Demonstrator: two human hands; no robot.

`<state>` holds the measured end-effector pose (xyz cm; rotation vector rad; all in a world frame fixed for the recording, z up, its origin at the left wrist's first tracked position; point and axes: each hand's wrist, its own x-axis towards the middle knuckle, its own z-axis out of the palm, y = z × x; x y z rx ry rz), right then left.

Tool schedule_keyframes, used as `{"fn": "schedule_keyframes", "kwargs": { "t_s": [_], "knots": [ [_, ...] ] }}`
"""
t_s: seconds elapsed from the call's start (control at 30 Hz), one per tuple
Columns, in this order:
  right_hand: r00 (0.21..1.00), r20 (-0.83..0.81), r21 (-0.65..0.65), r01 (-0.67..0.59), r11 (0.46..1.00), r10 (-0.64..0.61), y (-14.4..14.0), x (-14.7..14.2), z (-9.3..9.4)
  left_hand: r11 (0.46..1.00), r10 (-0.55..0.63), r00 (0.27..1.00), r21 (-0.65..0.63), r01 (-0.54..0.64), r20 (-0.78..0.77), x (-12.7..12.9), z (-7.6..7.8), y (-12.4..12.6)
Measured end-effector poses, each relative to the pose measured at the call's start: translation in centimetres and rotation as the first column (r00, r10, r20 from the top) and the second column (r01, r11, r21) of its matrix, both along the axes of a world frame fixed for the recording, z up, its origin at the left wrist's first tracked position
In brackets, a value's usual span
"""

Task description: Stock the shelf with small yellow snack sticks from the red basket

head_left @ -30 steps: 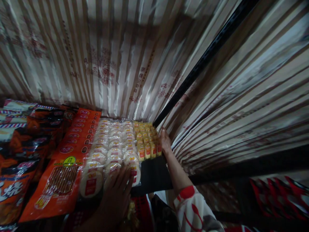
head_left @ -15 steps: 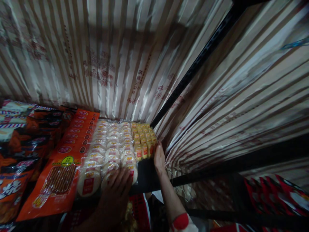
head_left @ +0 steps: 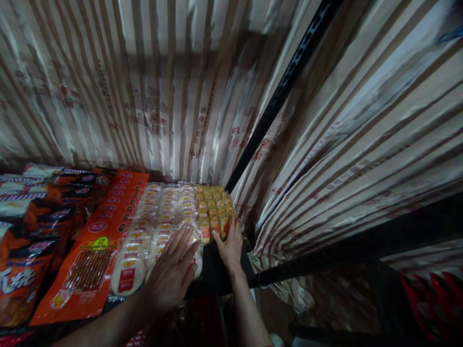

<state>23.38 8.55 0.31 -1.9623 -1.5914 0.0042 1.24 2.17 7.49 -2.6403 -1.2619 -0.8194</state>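
Round rice-cake packs (head_left: 159, 226), each a pale disc sealed in clear film with a red-and-yellow label, lie in rows on a dark shelf (head_left: 213, 270), and the person's left hand (head_left: 172, 272) lies spread flat over the front discs, fingers fanned and pressing down. Just to the right, the right hand (head_left: 228, 246) rests with fingers extended against the near end of the small yellow packets (head_left: 213, 209), fingertips touching the front row; it pinches nothing. Both blocks of goods sit side by side, touching, at the right end of the shelf, close against a black perforated upright (head_left: 275, 103).

Judging from the flat palms, the step in hand looks like squaring and bedding the rows into place; a next move would call for an even, light push, since the glossy film looks slippery and the discs look brittle.

Left of the discs lie flat orange snack bags (head_left: 97, 241), glossy, with a clear window showing thin brown sticks, overlapped like shingles. Farther left are dark orange-and-black bags (head_left: 29, 241), crinkled and shiny, with white lettering too blurred to read. Behind and to the right, a striped plastic sheet (head_left: 162, 86), cream and brown with faint red print, hangs in creased folds around the shelving. A lower shelf edge (head_left: 325, 260) runs off to the right, dim; what lies below it is too dark to tell.
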Motion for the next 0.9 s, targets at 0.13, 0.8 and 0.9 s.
{"fn": "schedule_keyframes", "kwargs": {
  "t_s": [0.13, 0.8, 0.9],
  "knots": [
    [0.996, 0.086, -0.013, 0.034, 0.999, -0.033, 0.5, -0.5, 0.1, 0.994, -0.024, 0.998, -0.106, 0.019, -0.050, 3.0, 0.9, 3.6],
    [0.995, 0.096, 0.177, -0.008, 0.984, -0.009, 0.9, -0.6, -2.0, 0.935, 0.054, 0.963, -0.326, -0.142, -0.265, 11.8, -2.6, 14.9],
    [0.993, 0.114, 0.349, -0.030, 0.937, -0.010, 1.6, -0.4, -2.9, 0.932, 0.050, 0.957, -0.332, -0.148, -0.286, 11.8, -2.9, 14.8]
  ]
}}
